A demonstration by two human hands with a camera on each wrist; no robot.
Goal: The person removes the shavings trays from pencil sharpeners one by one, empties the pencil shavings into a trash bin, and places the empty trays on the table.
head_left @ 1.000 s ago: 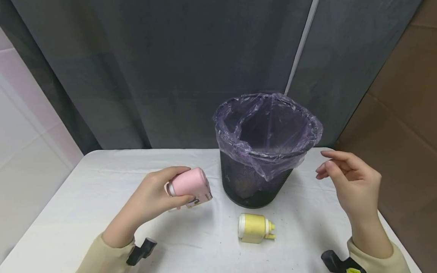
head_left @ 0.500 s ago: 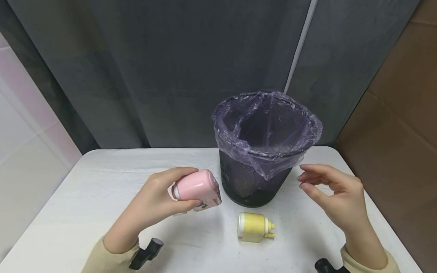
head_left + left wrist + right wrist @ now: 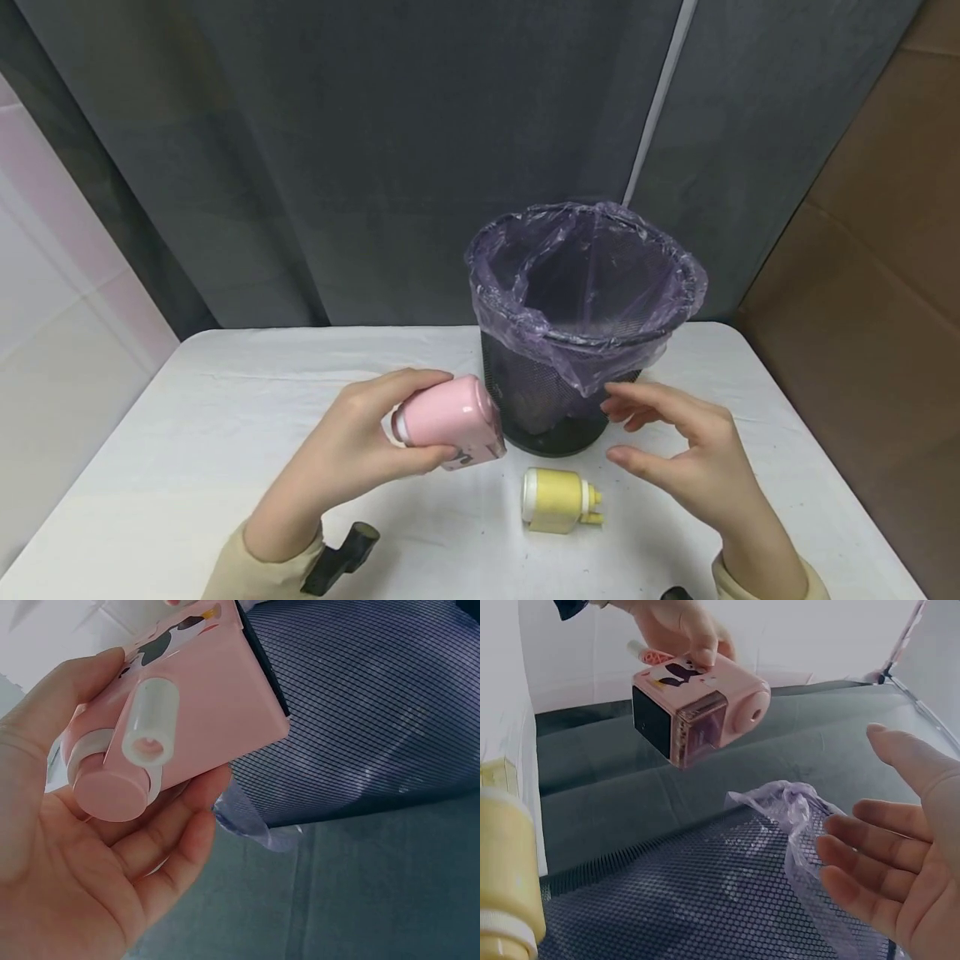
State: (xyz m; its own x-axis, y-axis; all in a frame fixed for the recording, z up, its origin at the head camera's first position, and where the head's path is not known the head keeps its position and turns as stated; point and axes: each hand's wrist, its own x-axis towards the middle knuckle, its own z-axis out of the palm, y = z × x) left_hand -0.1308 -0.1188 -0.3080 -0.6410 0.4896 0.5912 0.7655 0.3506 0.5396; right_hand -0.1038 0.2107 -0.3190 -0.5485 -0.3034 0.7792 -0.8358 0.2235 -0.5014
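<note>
My left hand point(image 3: 356, 437) holds a pink crank pencil sharpener point(image 3: 453, 417) above the table, thumb on one side and fingers on the other. In the left wrist view, the sharpener's crank with its white handle point(image 3: 152, 720) points toward the camera. The right wrist view shows its pencil hole and a see-through shavings drawer point(image 3: 699, 731). My right hand point(image 3: 693, 454) hovers to the right with fingers spread from the thumb, touching nothing. Below and between the hands, a yellow crank pencil sharpener point(image 3: 557, 502) lies on the table.
A black mesh wastebasket point(image 3: 525, 396) lined with a purple plastic bag point(image 3: 588, 358) stands behind the hands. The white-covered table point(image 3: 247, 400) ends at a dark curtain point(image 3: 412, 167). A brown panel point(image 3: 862, 275) borders the right side.
My left hand has carried the pink pencil sharpener a little to the right. My right hand has come left and down toward it, its thumb and fingers wider apart.
</note>
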